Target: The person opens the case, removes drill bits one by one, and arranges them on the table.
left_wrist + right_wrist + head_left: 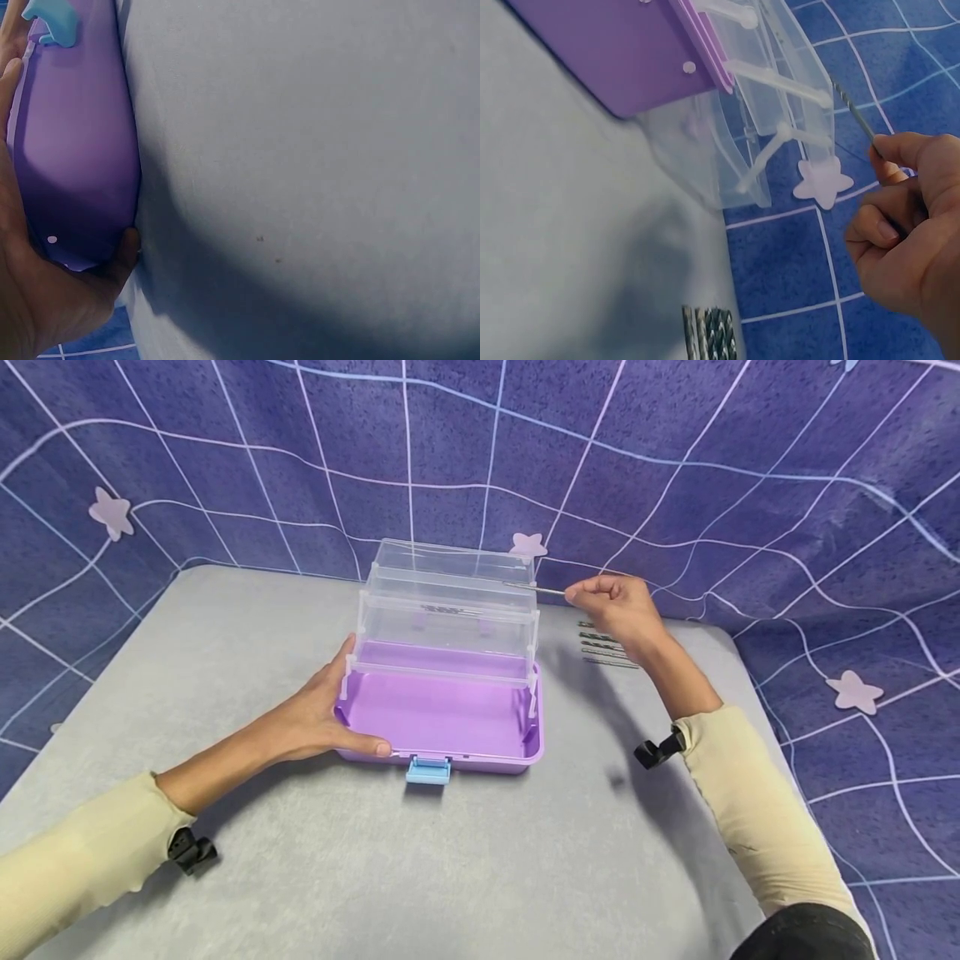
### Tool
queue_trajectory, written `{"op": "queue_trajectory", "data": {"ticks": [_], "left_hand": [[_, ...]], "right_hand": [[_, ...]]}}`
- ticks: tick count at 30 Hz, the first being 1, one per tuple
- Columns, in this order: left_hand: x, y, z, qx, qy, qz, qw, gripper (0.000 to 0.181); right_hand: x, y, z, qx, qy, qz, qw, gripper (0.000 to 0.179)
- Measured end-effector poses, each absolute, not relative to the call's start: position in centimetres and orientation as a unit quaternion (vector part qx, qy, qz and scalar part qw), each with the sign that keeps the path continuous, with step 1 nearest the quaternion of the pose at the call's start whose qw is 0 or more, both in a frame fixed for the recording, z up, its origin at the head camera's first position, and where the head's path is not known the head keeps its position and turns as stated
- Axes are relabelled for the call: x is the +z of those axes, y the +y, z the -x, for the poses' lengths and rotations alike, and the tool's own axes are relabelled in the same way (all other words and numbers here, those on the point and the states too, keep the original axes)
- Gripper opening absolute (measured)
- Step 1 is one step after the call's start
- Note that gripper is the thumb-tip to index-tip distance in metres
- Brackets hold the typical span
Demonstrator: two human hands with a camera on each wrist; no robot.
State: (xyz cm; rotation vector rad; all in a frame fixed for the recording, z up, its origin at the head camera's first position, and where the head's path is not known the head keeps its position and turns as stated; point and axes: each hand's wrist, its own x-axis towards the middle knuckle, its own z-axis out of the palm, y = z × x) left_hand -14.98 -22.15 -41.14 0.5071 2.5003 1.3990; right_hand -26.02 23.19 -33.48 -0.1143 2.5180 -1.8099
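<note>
A purple toolbox (pixel 442 765) with a light blue latch (pixel 428 770) stands raised open, its clear stepped trays (pixel 450 672) fanned out above the base. My left hand (pixel 318 714) grips its left end, thumb along the front rim and fingers round the side. Between thumb and index finger, my right hand (pixel 618 610) pinches a thin drill bit (pixel 546 589). The bit's fluted tip (pixel 841 91) points left at the right end of the upper tray. Several dark drill bits (pixel 442 609) show through the clear plastic in a tray.
Several more drill bits (pixel 600 637) lie in a row on the grey table (pixel 480 868), right of the toolbox and below my right hand. A blue curtain (pixel 480 452) with a line grid and stars hangs behind the table. Black wrist mounts (pixel 192 852) sit on both sleeves.
</note>
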Motion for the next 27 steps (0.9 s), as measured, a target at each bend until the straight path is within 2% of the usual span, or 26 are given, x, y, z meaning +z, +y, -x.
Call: {"op": "queue_trajectory", "data": {"ticks": [13,27], "left_hand": [[-41.1,-22.1,15.0,0.474,0.855,-0.180,0.108,0.168],[-41.1,-22.0,14.9,0.489,0.846,-0.175,0.118,0.168]], "right_hand": [[-32.8,26.4,25.0,-0.626,0.778,0.039,0.030,0.014],[-34.0,29.5,24.1,-0.642,0.766,0.027,0.040,0.024]]}}
